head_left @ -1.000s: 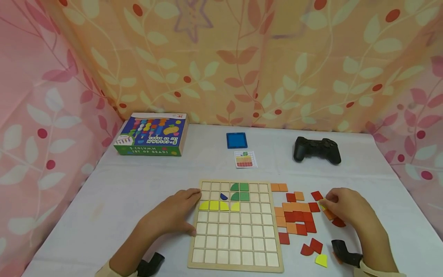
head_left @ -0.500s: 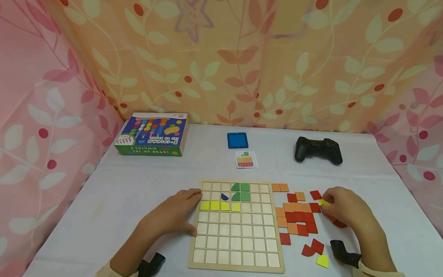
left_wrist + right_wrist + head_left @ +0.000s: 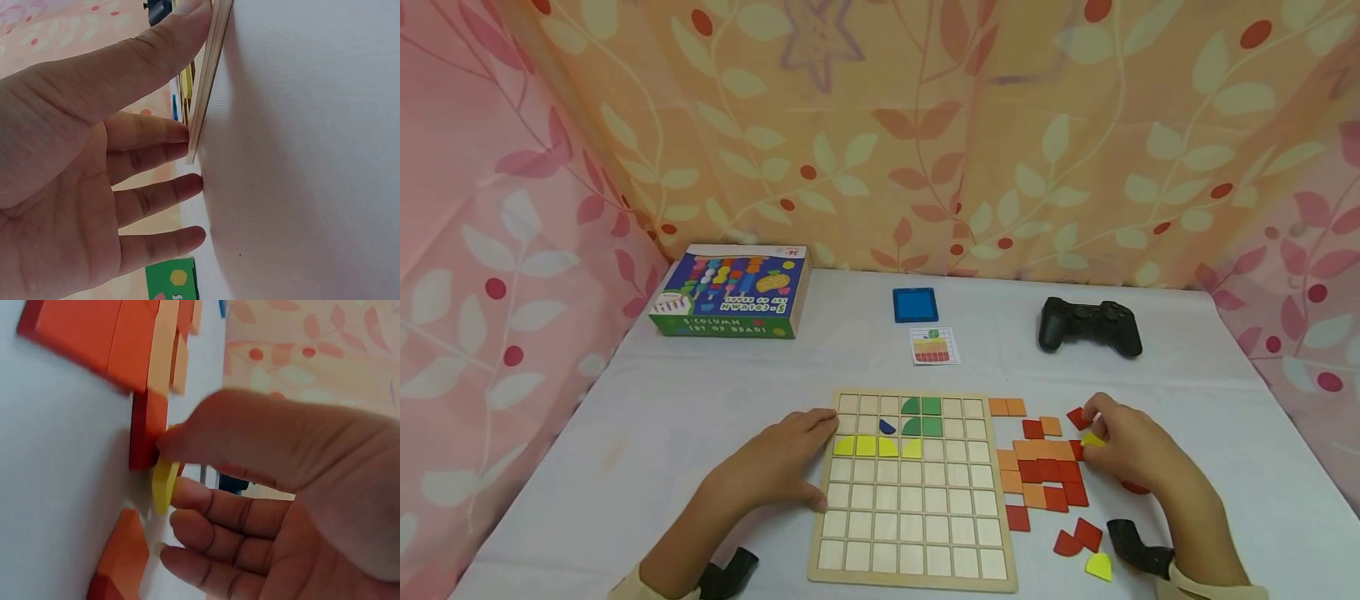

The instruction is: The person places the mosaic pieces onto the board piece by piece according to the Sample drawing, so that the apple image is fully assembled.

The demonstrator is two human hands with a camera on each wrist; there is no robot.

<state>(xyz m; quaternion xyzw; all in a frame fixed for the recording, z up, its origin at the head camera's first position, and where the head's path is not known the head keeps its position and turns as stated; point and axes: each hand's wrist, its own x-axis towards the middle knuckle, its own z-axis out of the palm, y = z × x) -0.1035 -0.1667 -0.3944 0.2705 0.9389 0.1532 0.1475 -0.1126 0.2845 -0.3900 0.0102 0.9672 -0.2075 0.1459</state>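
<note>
My right hand point(image 3: 1138, 446) pinches a yellow tile point(image 3: 164, 484) between thumb and fingers, close over the red and orange tiles point(image 3: 1045, 471) right of the board. In the right wrist view the yellow tile stands tilted beside a red tile point(image 3: 148, 431). My left hand point(image 3: 767, 462) has its thumb and fingertips at the left edge of the wooden grid board point(image 3: 898, 577); in the left wrist view its fingers are fairly straight along that edge. Green tiles point(image 3: 931, 406), a row of yellow tiles point(image 3: 865, 447) and a small dark blue piece point(image 3: 887, 427) lie on the board.
Behind the board lie a printed pattern card point(image 3: 934, 346) and a blue square tray point(image 3: 915, 305). A bead set box point(image 3: 730, 292) stands at the back left, a black game controller point(image 3: 1088, 327) at the back right. Another yellow tile point(image 3: 1098, 567) lies near the front right.
My right hand has lifted the yellow tile slightly and moved left with it, toward the red and orange tiles. The left hand and the board have stayed in place.
</note>
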